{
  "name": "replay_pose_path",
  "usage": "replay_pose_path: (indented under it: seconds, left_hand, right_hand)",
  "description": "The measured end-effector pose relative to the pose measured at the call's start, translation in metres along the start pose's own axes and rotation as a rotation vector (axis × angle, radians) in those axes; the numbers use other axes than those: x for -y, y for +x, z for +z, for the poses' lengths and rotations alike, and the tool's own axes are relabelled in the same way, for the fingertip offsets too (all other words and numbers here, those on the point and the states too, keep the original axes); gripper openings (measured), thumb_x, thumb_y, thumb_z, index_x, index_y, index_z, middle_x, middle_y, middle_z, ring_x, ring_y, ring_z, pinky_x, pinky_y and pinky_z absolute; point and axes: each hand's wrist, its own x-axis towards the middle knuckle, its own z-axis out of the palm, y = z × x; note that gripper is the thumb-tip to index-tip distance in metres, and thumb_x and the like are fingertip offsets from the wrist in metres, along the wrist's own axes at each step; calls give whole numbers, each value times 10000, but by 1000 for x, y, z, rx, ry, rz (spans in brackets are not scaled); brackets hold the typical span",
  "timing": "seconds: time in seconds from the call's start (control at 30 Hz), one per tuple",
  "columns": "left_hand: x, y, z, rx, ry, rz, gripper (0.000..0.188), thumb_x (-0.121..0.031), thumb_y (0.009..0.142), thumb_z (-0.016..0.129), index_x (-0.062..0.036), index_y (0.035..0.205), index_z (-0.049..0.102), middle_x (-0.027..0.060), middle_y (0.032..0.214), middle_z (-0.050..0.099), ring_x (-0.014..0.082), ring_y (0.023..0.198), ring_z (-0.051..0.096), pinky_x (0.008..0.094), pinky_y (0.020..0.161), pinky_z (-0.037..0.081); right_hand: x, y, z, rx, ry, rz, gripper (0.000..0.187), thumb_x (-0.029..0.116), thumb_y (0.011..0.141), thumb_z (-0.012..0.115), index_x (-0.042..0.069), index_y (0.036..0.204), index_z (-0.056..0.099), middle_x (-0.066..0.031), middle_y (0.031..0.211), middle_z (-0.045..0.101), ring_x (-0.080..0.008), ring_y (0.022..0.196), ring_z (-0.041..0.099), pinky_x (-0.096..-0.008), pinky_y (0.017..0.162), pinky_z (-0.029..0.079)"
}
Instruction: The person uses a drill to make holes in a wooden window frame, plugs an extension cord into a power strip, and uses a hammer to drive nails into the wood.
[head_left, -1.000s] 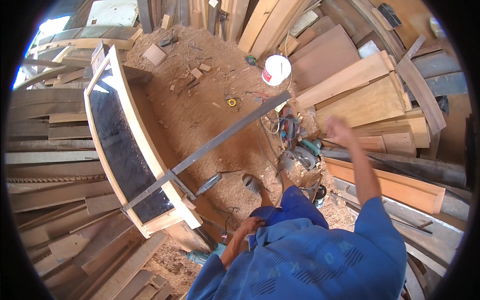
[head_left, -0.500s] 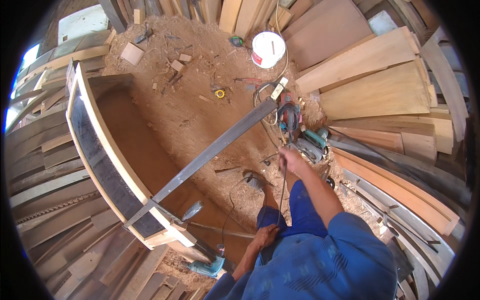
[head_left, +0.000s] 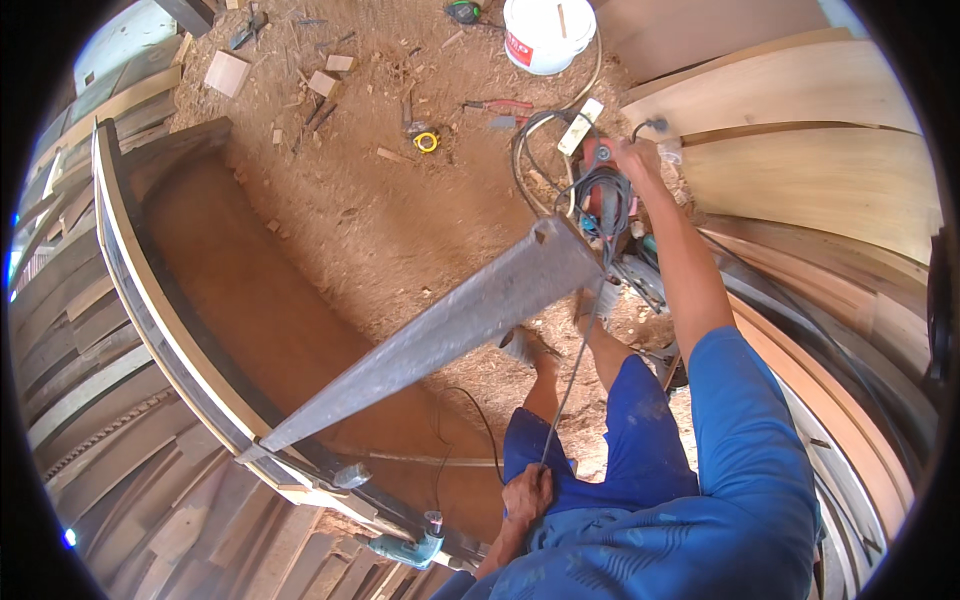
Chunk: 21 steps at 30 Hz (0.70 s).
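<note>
My right hand (head_left: 632, 160) is stretched forward, closed round a power cord by its black plug (head_left: 656, 125), which sticks out beyond the fingers. Below, at my lap, my left hand (head_left: 527, 493) grips a thin dark power cord (head_left: 572, 385) that runs upward. Beside my right hand lies a red power tool (head_left: 602, 150) with dark cable coiled on it. A white power strip (head_left: 580, 127) is just left of it. A long grey metal clamp bar (head_left: 450, 320) slants across the view, its lower end at a curved wooden frame (head_left: 165, 325).
A teal drill (head_left: 405, 550) sits near the frame's lower end. On the sawdust-strewn floor are a yellow tape measure (head_left: 426, 141), pliers (head_left: 500, 104) and wood offcuts (head_left: 228, 73). A white bucket (head_left: 548, 35) stands farther off. Boards (head_left: 820, 180) are stacked at the right.
My right hand has moved forward and right, from near the feet to beside the red tool and power strip. The left hand stays at my lap. The view has shifted.
</note>
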Motion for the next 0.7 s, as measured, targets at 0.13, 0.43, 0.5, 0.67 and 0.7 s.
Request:
replay_pose_path:
  seconds: [0.13, 0.43, 0.5, 0.67, 0.7]
  left_hand:
    - [10, 14, -4, -11, 76, -106, 181, -296, 937, 620, -120, 950, 661, 172, 748, 702, 371, 701, 700, 484, 651, 555]
    - [27, 22, -3, -123, 119, -88, 187, -288, 914, 638, -118, 983, 670, 173, 707, 689, 372, 652, 690, 500, 619, 546]
    - [31, 28, -9, -142, 135, -22, 183, -280, 908, 644, -116, 983, 671, 173, 699, 685, 371, 631, 685, 500, 606, 543]
    - [36, 22, -7, -119, 135, 33, 221, -294, 910, 647, -114, 1037, 658, 157, 727, 694, 353, 658, 692, 484, 614, 545]
    - [32, 21, -10, -117, 136, 30, 221, -294, 910, 647, -114, 1037, 658, 157, 727, 694, 353, 658, 692, 484, 614, 545]
  right_hand:
    - [-5, 19, 55, 139, 273, -46, 451, 312, 976, 557, -85, 1179, 622, -301, 1145, 669, -431, 1042, 674, -474, 906, 519]
    - [12, 16, 108, -73, -206, -317, 623, 247, 918, 582, -5, 1459, 406, -232, 1273, 643, -372, 1221, 579, -445, 1064, 409]
    - [-20, 49, 109, -162, 103, -228, 601, 213, 903, 594, 0, 1441, 432, -264, 1230, 650, -355, 1166, 619, -424, 993, 469]
    - [2, 31, 82, 366, 530, 23, 381, 261, 960, 567, -77, 1117, 645, -161, 847, 694, -227, 650, 645, -362, 595, 520]
    - [9, 15, 80, 369, 530, 25, 381, 261, 960, 567, -77, 1117, 645, -161, 847, 694, -227, 650, 645, -362, 595, 520]
